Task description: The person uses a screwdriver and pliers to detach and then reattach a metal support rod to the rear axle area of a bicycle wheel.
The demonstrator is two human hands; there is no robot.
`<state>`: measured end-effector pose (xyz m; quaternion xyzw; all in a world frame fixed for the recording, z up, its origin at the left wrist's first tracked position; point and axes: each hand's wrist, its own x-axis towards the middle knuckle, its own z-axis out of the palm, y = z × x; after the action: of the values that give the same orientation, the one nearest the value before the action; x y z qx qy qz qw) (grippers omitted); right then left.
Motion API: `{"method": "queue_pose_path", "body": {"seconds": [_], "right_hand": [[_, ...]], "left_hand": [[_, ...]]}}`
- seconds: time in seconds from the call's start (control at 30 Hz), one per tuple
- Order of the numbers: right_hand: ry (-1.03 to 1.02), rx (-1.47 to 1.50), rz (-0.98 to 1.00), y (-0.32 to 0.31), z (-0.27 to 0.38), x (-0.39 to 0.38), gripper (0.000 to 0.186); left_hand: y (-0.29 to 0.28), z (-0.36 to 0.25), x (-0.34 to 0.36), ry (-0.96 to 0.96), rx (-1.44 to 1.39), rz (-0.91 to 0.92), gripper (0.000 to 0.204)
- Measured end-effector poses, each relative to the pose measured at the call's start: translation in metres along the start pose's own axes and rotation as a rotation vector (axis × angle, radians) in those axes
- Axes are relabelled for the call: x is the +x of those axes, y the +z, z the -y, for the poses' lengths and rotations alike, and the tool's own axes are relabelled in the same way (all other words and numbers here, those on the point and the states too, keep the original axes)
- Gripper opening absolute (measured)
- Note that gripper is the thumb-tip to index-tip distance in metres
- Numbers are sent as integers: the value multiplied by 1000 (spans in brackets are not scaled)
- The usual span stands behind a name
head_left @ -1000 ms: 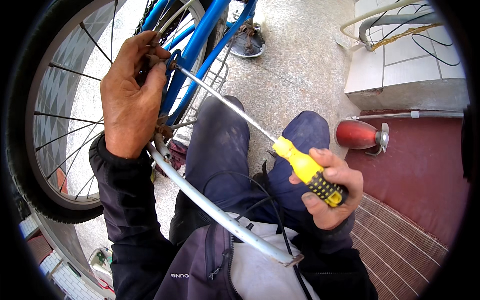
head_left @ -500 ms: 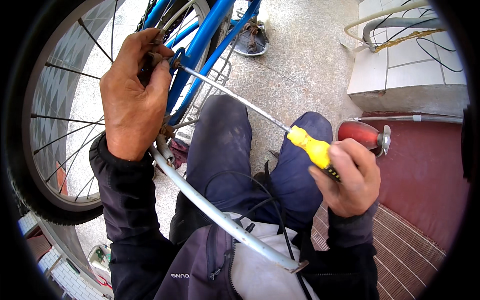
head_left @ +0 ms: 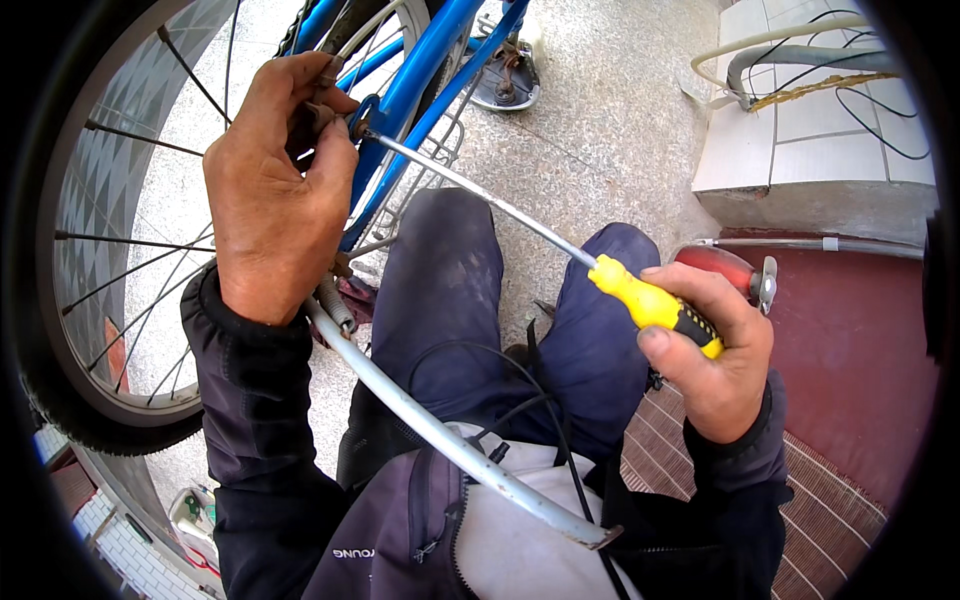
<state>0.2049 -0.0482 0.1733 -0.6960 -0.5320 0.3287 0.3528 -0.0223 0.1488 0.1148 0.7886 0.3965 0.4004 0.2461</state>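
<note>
My right hand (head_left: 728,355) has thumb and fingers around the yellow and black handle of a long screwdriver (head_left: 645,298). Its steel shaft slants up to the left, and the tip meets a screw at a small tab (head_left: 367,116) on the blue bicycle frame (head_left: 432,50). Opposite the tip, behind that tab, my left hand (head_left: 280,195) is closed with its fingertips pinched around a small metal part, mostly hidden by the fingers. A bicycle wheel (head_left: 85,400) stands just left of that hand. Below my left wrist, a curved silver tube (head_left: 440,432) with a spring beside it crosses toward my lap.
A pedal (head_left: 508,85) lies at the top middle. To the right are a tiled step (head_left: 815,160) with hoses and thin cables, a red object with a metal wing-shaped end (head_left: 722,268), and a striped brown mat (head_left: 820,510). Black cables (head_left: 545,398) hang across my lap.
My right hand has shifted a little right and its fingers have loosened around the handle, which has turned to show more black. The left hand stays at the tab, still pinching.
</note>
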Motion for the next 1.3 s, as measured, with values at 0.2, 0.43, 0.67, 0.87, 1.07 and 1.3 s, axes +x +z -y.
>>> {"method": "queue_pose_path", "body": {"seconds": [0.2,0.43,0.67,0.87,1.07,1.3], "right_hand": [[668,778,152,-9,2,6,38],[-487,-519,-171,13,-15,-1,57],[-346,-449,-54,12,-8,1,49],[652,529,268,-10,14,19,39],[461,413,142,0,7,13,40],[-394,-548,-124,20,-7,-3,49]], "left_hand": [[0,-2,1,-26,41,11,31],[1,-4,-1,-16,52,17,31],[3,-1,-1,1,22,-6,30],[4,1,-2,15,4,-20,30],[3,-3,0,-6,54,7,30],[5,-2,-2,23,97,-4,30]]}}
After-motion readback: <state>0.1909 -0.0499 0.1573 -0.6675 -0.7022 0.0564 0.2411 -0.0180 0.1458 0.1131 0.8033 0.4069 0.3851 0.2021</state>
